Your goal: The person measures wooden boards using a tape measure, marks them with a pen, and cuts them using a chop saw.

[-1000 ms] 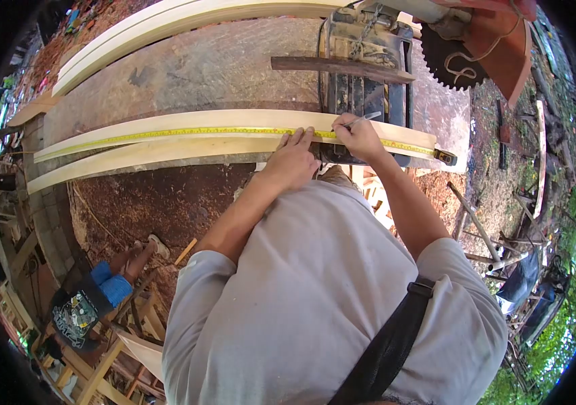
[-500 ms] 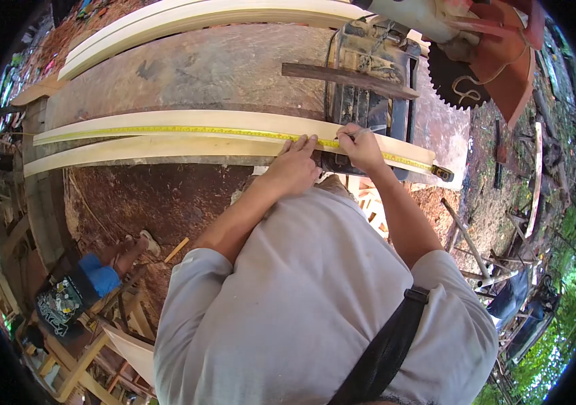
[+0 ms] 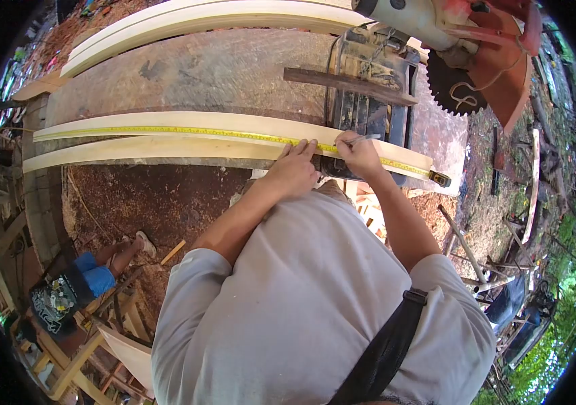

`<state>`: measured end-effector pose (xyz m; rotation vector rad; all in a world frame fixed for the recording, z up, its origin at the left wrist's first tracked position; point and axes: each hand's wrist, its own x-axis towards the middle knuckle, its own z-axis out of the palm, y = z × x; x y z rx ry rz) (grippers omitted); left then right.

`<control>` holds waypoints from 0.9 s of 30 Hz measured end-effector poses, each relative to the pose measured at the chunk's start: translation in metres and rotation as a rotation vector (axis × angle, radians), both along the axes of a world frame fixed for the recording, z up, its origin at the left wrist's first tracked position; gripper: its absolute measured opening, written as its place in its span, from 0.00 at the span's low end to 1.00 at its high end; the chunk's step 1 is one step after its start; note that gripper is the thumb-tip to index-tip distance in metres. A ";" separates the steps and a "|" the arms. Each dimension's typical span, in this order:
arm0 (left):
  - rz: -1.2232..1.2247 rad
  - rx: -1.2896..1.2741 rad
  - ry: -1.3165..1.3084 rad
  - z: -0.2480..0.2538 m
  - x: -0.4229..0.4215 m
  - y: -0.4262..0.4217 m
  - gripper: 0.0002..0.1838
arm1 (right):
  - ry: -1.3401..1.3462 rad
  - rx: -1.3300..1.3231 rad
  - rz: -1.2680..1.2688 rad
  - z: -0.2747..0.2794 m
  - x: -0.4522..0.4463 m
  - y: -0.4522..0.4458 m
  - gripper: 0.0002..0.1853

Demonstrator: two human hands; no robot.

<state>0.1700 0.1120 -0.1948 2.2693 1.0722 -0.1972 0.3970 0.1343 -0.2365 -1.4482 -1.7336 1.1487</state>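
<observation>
A yellow tape measure (image 3: pixel 220 133) is stretched along a pale wooden board (image 3: pixel 187 120), its black and yellow case (image 3: pixel 440 179) at the board's right end. My left hand (image 3: pixel 295 170) lies with fingers stretched out over the tape and board edge, pressing down. Just to its right, my right hand (image 3: pixel 361 156) is closed around a thin pencil-like marker (image 3: pixel 368 137) that points up and right. The marker's lower tip is hidden by my fingers, which rest at the tape. A second pale board (image 3: pixel 133 150) lies alongside, nearer to my body.
A circular saw blade (image 3: pixel 453 84) with an orange guard (image 3: pixel 509 77) hangs over the bench's right side. Beneath it is a dark metal saw base (image 3: pixel 369 61) with a dark wood strip (image 3: pixel 349 84). Stacked boards (image 3: pixel 200 17) lie behind. Another person (image 3: pixel 75 290) is at lower left.
My right hand has shifted slightly at the tape, and the marker now lies flatter, pointing more to the right. My left hand stays in place on the tape. The whole view has moved slightly.
</observation>
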 end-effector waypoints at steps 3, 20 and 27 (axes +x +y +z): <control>0.010 -0.002 -0.003 0.001 0.001 -0.001 0.26 | -0.346 0.262 0.034 0.025 0.005 -0.013 0.10; 0.223 0.010 -0.040 0.000 0.011 -0.012 0.23 | -0.646 -0.415 0.029 0.037 0.259 -0.030 0.22; 1.430 0.213 -0.772 -0.055 -0.058 -0.014 0.13 | -0.729 -0.505 -0.053 0.047 0.247 -0.028 0.20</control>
